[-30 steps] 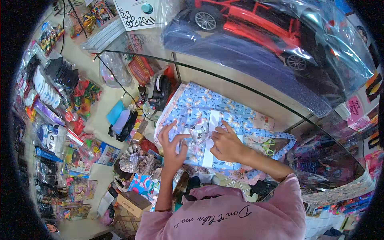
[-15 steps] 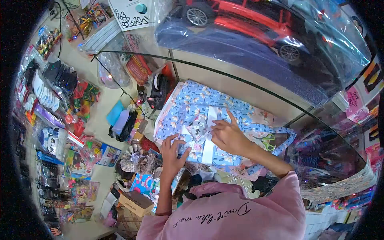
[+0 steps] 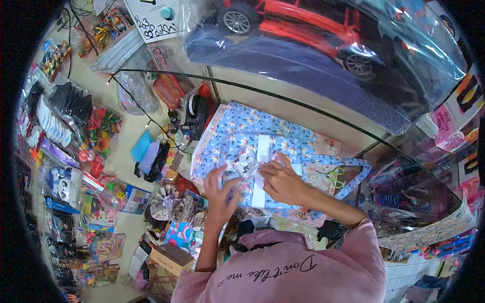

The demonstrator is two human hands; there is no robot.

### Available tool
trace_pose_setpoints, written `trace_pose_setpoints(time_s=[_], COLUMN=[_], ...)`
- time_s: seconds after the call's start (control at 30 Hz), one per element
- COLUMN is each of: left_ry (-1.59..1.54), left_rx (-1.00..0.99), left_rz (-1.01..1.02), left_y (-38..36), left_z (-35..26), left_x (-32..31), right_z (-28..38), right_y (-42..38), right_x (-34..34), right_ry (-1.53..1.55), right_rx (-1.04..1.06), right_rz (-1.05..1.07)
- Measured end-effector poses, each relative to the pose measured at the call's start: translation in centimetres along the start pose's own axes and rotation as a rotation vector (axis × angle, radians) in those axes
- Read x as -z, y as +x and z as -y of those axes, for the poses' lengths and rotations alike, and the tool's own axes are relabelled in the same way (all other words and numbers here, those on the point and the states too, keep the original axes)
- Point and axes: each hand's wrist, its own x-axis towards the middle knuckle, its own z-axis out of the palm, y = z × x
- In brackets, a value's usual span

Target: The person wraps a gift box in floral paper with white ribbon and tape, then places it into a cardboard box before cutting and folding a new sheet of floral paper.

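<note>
A flat package in blue floral paper (image 3: 237, 118) lies in front of me, crossed by a white ribbon (image 3: 258, 198). A shiny, pale printed piece (image 3: 246, 162) sits on the paper beside the ribbon. My right hand (image 3: 284, 181) is closed over the ribbon, with thumb and fingertips pinched at its middle; the exact hold is partly hidden. Just left of the shiny piece, my left hand (image 3: 221, 194) has its fingers apart and slightly blurred. Green-handled scissors (image 3: 335, 178) rest on the paper to the right of my right hand.
A glass edge (image 3: 303, 101) curves behind the package, with a boxed red toy car (image 3: 308, 33) beyond it. Black tape dispenser-like item (image 3: 194, 116) stands at the package's left. Packaged goods (image 3: 63, 182) fill the left side. A small cardboard box (image 3: 173, 257) is near my left arm.
My right hand has drawn its fingers in, the extended index finger now curled down toward the ribbon. My left hand has shifted slightly and blurs. The view has moved a little.
</note>
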Motion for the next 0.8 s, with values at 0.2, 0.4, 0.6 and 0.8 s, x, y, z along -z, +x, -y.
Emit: trace_pose_setpoints(time_s=[0.2,0.4,0.6,0.8], left_ry=[0.025,0.053,0.039,0.034], left_rx=[-0.044,-0.014,-0.002,0.002], left_rz=[0.147,0.164,0.186,0.165], left_y=[0.3,0.0,0.0,0.2], left_z=[-1.8,-2.0,-2.0,-2.4], left_x=[-2.0,-2.2,-2.3,-2.4], right_z=[-0.2,-0.2,0.7,0.5], right_y=[0.3,0.3,0.2,0.9], right_x=[0.7,0.4,-1.5,-0.4], right_ry=[0.175,0.103,-0.271,-0.152], right_rx=[-0.099,-0.054,0.071,-0.099], right_rz=[0.017,-0.124,-0.185,-0.152])
